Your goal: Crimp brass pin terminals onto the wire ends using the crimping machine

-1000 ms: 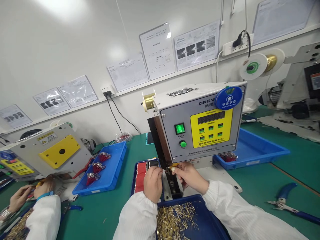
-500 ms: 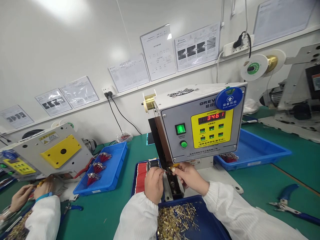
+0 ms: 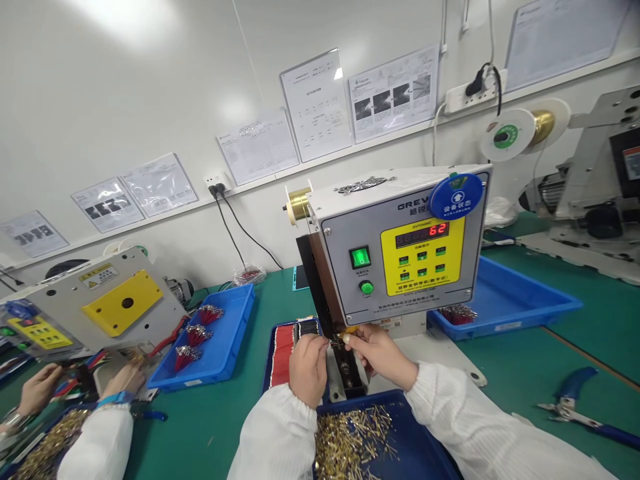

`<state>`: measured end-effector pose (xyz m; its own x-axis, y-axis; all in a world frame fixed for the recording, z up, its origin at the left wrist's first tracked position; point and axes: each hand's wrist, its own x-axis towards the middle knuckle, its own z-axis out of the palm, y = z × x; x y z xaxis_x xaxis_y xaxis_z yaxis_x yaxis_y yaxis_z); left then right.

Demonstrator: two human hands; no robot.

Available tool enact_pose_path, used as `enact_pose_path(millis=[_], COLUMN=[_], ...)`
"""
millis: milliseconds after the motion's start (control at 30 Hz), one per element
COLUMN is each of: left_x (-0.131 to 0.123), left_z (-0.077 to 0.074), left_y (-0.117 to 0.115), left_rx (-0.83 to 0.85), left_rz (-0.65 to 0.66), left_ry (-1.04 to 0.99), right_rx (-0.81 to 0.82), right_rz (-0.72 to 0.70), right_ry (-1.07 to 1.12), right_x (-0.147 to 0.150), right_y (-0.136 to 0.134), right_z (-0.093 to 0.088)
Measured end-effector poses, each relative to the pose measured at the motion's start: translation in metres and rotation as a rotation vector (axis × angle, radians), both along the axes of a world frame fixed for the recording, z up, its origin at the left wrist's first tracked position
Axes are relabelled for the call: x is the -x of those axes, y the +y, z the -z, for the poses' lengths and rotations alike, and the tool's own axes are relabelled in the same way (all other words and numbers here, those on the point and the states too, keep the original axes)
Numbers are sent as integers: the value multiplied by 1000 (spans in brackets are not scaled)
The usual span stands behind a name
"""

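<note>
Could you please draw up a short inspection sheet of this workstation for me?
Surface: green bench mat, no damage seen.
Job's things: grey bench machine with yellow control panel; blue plastic tray of loose brass terminals.
Grips: left hand and right hand pinch a small brass-coloured piece at the machine's black front; its detail is too small to tell.
Clutter: blue-handled pliers lying on the mat.
Cables: black cords run down from a wall socket; a black plug sits in a white power strip.
Surroundings: white wall with posted sheets; a co-worker's hand at a neighbouring machine.
</note>
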<state>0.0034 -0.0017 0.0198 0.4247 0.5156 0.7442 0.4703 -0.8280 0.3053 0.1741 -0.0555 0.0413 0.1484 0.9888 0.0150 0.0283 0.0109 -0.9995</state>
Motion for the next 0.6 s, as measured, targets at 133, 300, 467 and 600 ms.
enact_pose_path(millis=[133,300,467,600], left_x=[0,0,0,1], left_z=[-1,-2,-2,-1], left_y=[-1,-1,-1,0], left_rx=[-19,-19,9,10], left_rz=[-4,14,12,3], left_ry=[-2,7,28,30], right_rx=[-19,-22,-9,-22], right_rz=[4,5,-4,6], right_ry=[3,9,4,6], right_x=[0,0,0,0], right_y=[0,-1,-1,-1], right_z=[1,1,0,1])
